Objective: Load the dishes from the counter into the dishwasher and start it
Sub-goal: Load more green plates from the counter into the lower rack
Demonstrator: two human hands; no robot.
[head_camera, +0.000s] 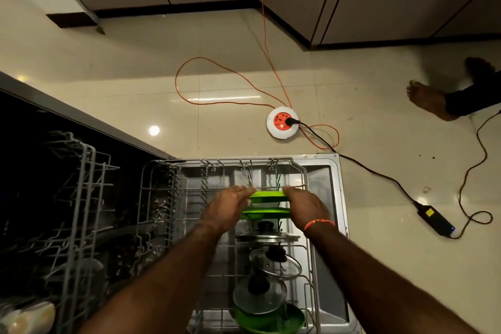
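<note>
Plates: two green plates stand on edge in the lower rack (303,171), and the far plate (267,196) sits between both sets of fingers. Left hand (226,207) and right hand (306,205) press its side rims with fingers nearly straight. Seat the rim fully between tines, upright, clear of the near plate (264,214) and the lids (273,266) behind the fingers.

The floor tiles (130,68) look glossy, the rack (298,168) is grey coated wire, the green plate (267,196) smooth plastic, the lids (279,266) clear glass.
</note>
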